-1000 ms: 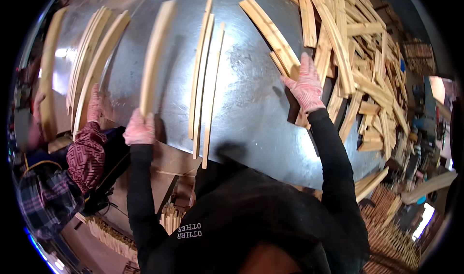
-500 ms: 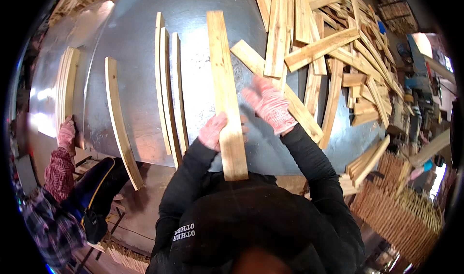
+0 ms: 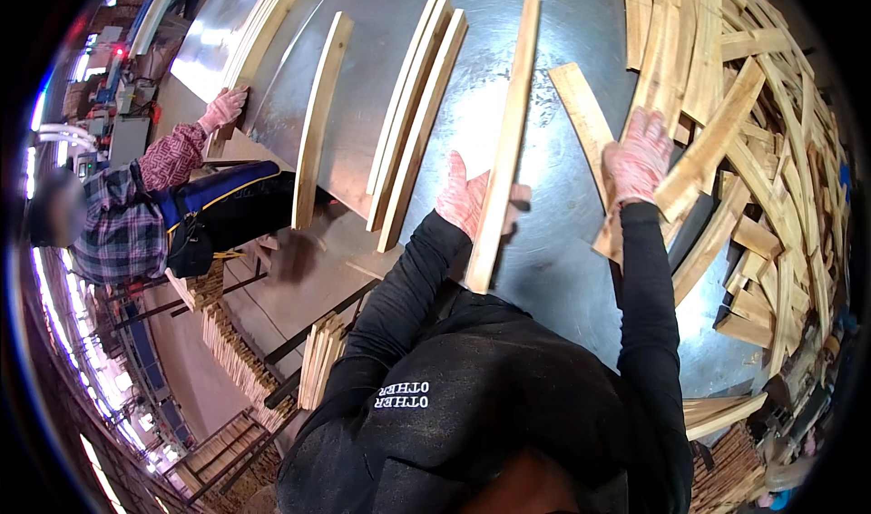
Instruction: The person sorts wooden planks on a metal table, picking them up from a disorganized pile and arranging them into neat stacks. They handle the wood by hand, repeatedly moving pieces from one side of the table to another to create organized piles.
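My left hand, in a pinkish knit glove, grips a long wooden board near its lower end. The board stands on its narrow edge, and fingertips show past its right side. To the right, my right hand, gloved alike, lies with fingers stretched out over the lower part of another long board at the near side of a pile. A shorter-looking board slants just left of that hand, its lower part partly covered. Left of my left hand, several boards stand on edge side by side.
A heap of loose boards covers the right of the metal table. One board stands apart at left. A co-worker's gloved hand touches a row of boards. Stacked wood lies below the table's edge.
The view has swung, shifting the table scene rightward. The board in my left hand has turned from its broad face to its narrow edge. My right hand has reached onto a board of the pile.
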Demonstrator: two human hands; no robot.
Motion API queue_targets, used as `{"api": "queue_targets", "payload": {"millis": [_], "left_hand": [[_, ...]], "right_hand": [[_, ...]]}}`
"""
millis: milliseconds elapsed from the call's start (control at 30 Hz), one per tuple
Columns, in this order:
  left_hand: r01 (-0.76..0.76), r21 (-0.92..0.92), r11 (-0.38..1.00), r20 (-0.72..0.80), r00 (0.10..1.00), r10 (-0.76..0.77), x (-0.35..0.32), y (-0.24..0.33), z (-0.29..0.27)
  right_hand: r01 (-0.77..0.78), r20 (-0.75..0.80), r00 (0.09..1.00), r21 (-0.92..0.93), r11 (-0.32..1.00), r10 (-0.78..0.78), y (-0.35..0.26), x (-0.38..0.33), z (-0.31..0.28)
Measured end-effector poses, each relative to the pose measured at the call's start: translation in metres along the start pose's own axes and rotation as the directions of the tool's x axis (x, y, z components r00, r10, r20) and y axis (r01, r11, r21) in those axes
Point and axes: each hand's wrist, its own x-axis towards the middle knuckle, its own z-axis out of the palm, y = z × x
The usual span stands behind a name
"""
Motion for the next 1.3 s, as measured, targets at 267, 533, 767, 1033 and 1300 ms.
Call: {"api": "queue_targets", "payload": {"millis": [267,533,767,1033,1300], "left_hand": [[0.298,-0.113,0.948,0.421,0.878,-0.226,0.006,-0.031,0.003],[0.159,0.736,0.657,-0.339,0.928,0.155,-0.065,0.035,0.023],[0.173,0.984,-0.05,-0.074,0.641,0.764,-0.127,0.177,-0.048],[0.65,0.729,-0.217,-0.214,0.517,0.829,-0.196,0.292,-0.166],[0.149,-0.168,0.974,-0.205,0.962,-0.183,-0.058,0.192,-0.025]], "right_hand": [[-0.148,0.161,0.985,0.97,0.194,-0.054,-0.09,-0.065,-0.041],[0.122,-0.113,0.992,0.961,0.25,-0.048,-0.206,-0.066,-0.044],[-0.287,-0.03,0.953,0.214,0.933,0.301,-0.08,0.016,0.006],[-0.45,0.335,0.893,0.681,0.577,0.301,-0.051,0.001,-0.024],[-0.532,0.519,0.843,0.844,-0.072,-0.142,-0.046,-0.129,-0.035]]}}
